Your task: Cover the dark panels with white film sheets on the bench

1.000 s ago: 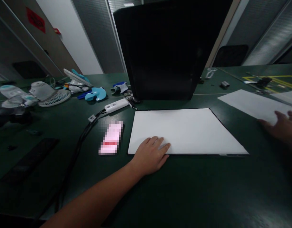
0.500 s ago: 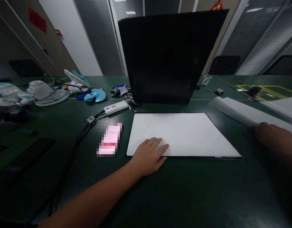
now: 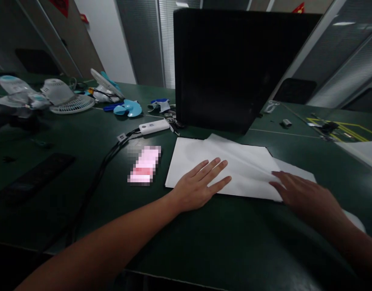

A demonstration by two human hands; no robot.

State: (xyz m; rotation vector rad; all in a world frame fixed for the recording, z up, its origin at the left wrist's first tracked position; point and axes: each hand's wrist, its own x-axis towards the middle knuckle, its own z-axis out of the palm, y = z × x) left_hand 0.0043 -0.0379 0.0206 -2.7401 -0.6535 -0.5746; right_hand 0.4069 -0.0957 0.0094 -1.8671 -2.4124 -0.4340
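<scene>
My left hand (image 3: 198,188) lies with its fingers spread near the front left of a white, dark-edged flat panel (image 3: 181,161) on the table. A loose white sheet (image 3: 296,167) overlaps the panel's right part and sticks out past its right side. Creases run through the sheet towards my right hand (image 3: 303,194), which rests over it at the panel's front right. Its fingers reach left, and the thumb is apart from them. Part of the sheet is hidden under that hand and forearm.
A large black screen (image 3: 231,68) stands behind the panel. To the left are a blurred-out pink rectangle (image 3: 146,163), a white cabled box (image 3: 154,127), a dark remote-like bar (image 3: 37,173) and fan parts (image 3: 72,103). Another white sheet (image 3: 363,153) lies at the right.
My right hand has brought the loose white sheet leftwards from the table onto the panel. My left hand stays on the panel with its fingers wider apart. The view has turned slightly.
</scene>
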